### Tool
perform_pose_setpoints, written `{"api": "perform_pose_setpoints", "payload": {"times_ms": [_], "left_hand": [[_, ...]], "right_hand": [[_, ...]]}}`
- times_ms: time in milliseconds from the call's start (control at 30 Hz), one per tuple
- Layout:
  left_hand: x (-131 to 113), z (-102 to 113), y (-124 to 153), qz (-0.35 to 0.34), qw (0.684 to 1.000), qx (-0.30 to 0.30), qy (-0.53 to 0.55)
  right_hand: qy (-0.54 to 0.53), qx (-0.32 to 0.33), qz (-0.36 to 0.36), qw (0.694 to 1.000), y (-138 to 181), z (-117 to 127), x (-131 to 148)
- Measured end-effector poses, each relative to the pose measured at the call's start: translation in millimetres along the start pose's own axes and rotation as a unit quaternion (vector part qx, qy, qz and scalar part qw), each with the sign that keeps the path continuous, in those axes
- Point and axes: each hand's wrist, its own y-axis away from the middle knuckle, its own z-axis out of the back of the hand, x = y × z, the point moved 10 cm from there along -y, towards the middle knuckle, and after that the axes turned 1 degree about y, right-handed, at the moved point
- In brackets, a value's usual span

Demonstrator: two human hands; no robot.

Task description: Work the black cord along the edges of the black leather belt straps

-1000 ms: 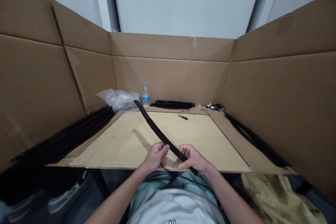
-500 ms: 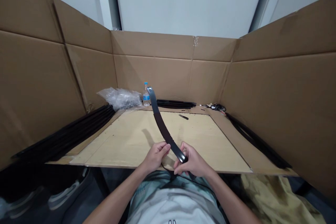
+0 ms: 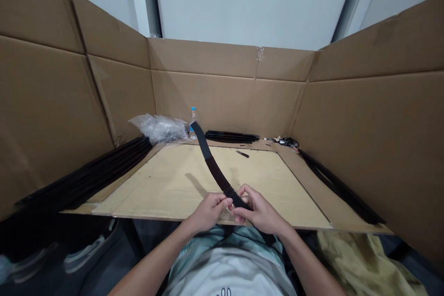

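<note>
A long, curved black strip rises from my hands and leans up to the left, over the near half of the board. A darker, brownish sleeve wraps its middle, wrinkled at the lower end. Just below those wrinkles, my left hand pinches the strip's edge between thumb and fingers. My right hand closes round the lower part, thumb on top. Past that hand the strip's lower end hangs toward my lap.
Cardboard walls enclose a pale board. At the back stand a water bottle, clear plastic wrap and black strips. A small knife lies on the board. More dark strips line the left, others the right.
The strip has turned over lengthwise, its glossy face giving way to a matte one, and its upper end sits slightly lower. Both hands have shifted slightly right along it.
</note>
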Motion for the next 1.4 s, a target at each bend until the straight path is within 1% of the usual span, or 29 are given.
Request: {"api": "perform_pose_setpoints", "payload": {"times_ms": [67, 167, 233, 333, 400, 500, 733, 800, 900, 1033, 1133, 1233, 1300, 1400], "left_hand": [[3.2, -1.5, -0.3, 0.013, 1.000, -0.001, 0.003], [7.0, -0.4, -0.8, 0.022, 0.999, -0.012, 0.023], [10.6, 0.8, -1.3, 0.030, 0.998, -0.013, 0.045], [17.6, 1.0, -2.6, 0.044, 0.997, 0.000, 0.068], [21.0, 1.4, -3.8, 0.046, 0.996, 0.004, 0.077], [24.8, 2.1, -5.3, 0.048, 0.995, -0.001, 0.091], [23.8, 7.0, -4.7, 0.049, 0.993, -0.039, 0.101], [22.2, 8.4, -3.7, 0.047, 0.993, -0.048, 0.094], [18.4, 6.5, -2.6, 0.038, 0.994, -0.046, 0.096], [11.9, -0.1, -1.9, 0.016, 0.993, -0.025, 0.118], [12.2, 1.1, -1.3, 0.016, 0.992, -0.035, 0.117], [13.5, 0.2, -1.3, 0.018, 0.992, -0.033, 0.124], [14.6, -0.5, -1.5, 0.019, 0.991, -0.029, 0.128], [16.4, 3.5, -1.2, 0.025, 0.992, -0.045, 0.117]], "right_hand": [[0.033, -0.003, -0.005, 0.999, 1.1, 2.3, 0.4], [0.101, -0.031, -0.004, 0.994, 0.9, 6.7, 1.6], [0.106, -0.048, 0.000, 0.993, -0.9, 6.7, 1.3], [0.068, -0.068, 0.000, 0.995, -4.5, 4.9, -2.1], [0.062, -0.093, -0.004, 0.994, -5.9, 6.9, -4.3], [0.090, -0.118, 0.003, 0.989, -6.6, 9.6, -3.0], [0.175, -0.139, 0.004, 0.975, -6.0, 15.6, 1.2], [0.170, -0.129, -0.010, 0.977, -6.4, 16.3, -2.4], [0.139, -0.092, -0.025, 0.986, -7.7, 13.0, -8.6], [0.033, -0.045, -0.044, 0.997, -9.8, 3.6, -15.3], [-0.011, -0.060, -0.054, 0.997, -11.0, 2.9, -17.1], [0.011, -0.092, -0.044, 0.995, -10.3, 6.6, -15.0], [0.027, -0.100, -0.042, 0.994, -9.1, 7.8, -14.6], [0.068, -0.116, -0.037, 0.990, -7.4, 11.0, -12.4]]}}
